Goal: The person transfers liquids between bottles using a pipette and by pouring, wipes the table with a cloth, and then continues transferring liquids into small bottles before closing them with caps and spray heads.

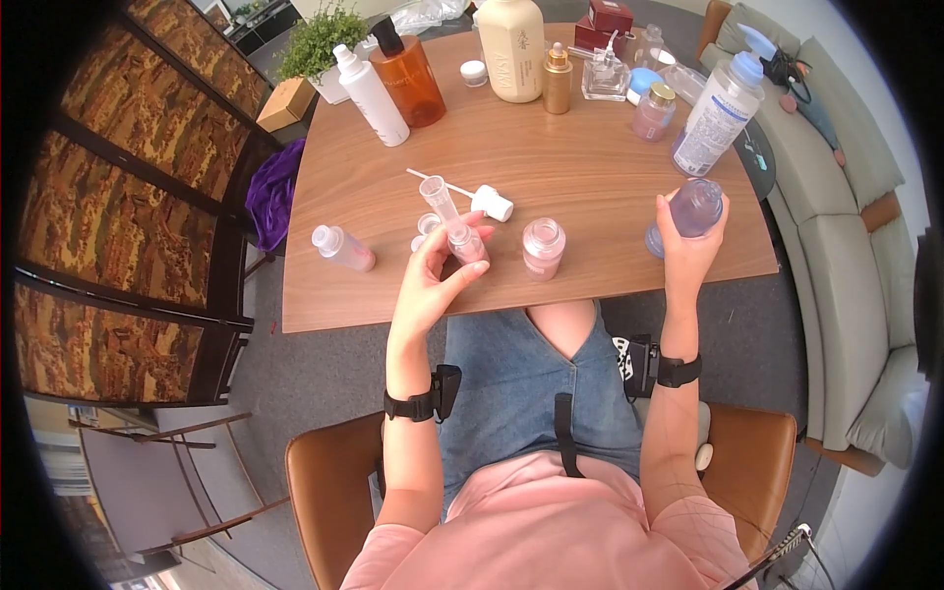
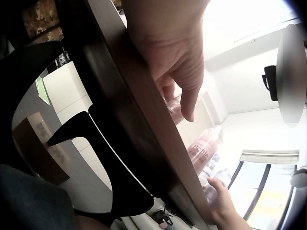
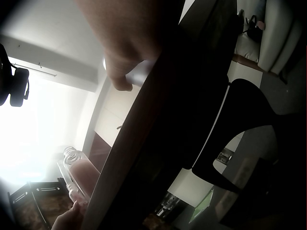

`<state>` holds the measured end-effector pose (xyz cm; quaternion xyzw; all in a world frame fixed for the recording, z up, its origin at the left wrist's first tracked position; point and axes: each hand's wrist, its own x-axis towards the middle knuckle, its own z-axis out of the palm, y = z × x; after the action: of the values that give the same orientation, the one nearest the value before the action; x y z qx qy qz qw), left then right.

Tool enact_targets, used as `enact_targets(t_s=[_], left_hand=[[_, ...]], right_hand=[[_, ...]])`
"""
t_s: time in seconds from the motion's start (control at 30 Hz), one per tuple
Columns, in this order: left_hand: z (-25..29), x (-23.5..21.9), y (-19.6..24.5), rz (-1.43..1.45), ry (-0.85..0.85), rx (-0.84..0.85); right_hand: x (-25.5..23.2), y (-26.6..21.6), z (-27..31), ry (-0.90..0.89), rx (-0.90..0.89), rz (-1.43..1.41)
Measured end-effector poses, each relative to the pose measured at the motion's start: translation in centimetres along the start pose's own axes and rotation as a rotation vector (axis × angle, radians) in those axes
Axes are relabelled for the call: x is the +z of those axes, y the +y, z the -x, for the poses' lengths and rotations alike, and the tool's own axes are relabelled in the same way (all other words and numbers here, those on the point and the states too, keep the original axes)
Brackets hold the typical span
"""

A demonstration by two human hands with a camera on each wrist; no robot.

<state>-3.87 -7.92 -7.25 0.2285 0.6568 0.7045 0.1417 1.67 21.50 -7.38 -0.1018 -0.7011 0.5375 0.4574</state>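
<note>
My left hand (image 1: pixel 425 283) holds a small pinkish clear bottle (image 1: pixel 466 246) near the table's front edge, thumb on one side and fingers on the other. A clear funnel-shaped piece (image 1: pixel 440 197) stands tilted at that bottle's mouth. To its right, an uncapped pink bottle (image 1: pixel 544 252) stands upright, its print showing in the left wrist view. My right hand (image 1: pixel 690 248) grips a purplish clear bottle (image 1: pixel 696 205) at the table's right side, fingers wrapped round it. A blue cap-like piece (image 1: pixel 654 241) lies beside that hand. A white pump top (image 1: pixel 492 204) with a thin tube lies behind my left hand.
A small frosted bottle (image 1: pixel 343 249) lies tilted at the left. Small white caps (image 1: pixel 427 225) sit behind my left hand. Along the back stand a white bottle (image 1: pixel 374 98), an amber bottle (image 1: pixel 411 84), a cream bottle (image 1: pixel 513 54) and a blue-capped bottle (image 1: pixel 718 118).
</note>
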Motion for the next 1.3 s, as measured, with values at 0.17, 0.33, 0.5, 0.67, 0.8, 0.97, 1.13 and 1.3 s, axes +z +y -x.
enact_targets(t_s=[0.17, 0.33, 0.5, 0.67, 0.8, 0.97, 1.13, 1.3], left_hand=[[0.0, -0.1, -0.4, -0.045, 0.039, 0.004], [0.0, 0.3, 0.1, -0.07, 0.041, -0.001], [0.0, 0.2, 0.5, -0.087, -0.01, 0.076], [0.0, 0.0, 0.6, -0.013, -0.049, 0.02], [0.0, 0.2, 0.4, 0.014, -0.052, 0.039], [-0.2, 0.6, 0.4, -0.024, 0.005, 0.026], [-0.1, 0.3, 0.0, -0.033, 0.042, -0.007], [-0.1, 0.2, -0.3, -0.032, 0.062, -0.004]], right_hand=[[-0.1, 0.3, 0.0, 0.0, -0.002, 0.0], [-0.1, 0.4, 0.0, 0.004, 0.006, -0.007], [-0.1, 0.3, 0.0, 0.005, 0.008, 0.004], [0.0, 0.2, 0.0, 0.004, 0.014, -0.005], [-0.1, 0.3, 0.0, 0.002, 0.015, -0.01], [-0.1, 0.3, 0.0, 0.005, 0.014, -0.012], [0.0, 0.1, 0.0, 0.0, 0.017, -0.027], [-0.1, 0.4, 0.0, 0.001, 0.009, -0.022]])
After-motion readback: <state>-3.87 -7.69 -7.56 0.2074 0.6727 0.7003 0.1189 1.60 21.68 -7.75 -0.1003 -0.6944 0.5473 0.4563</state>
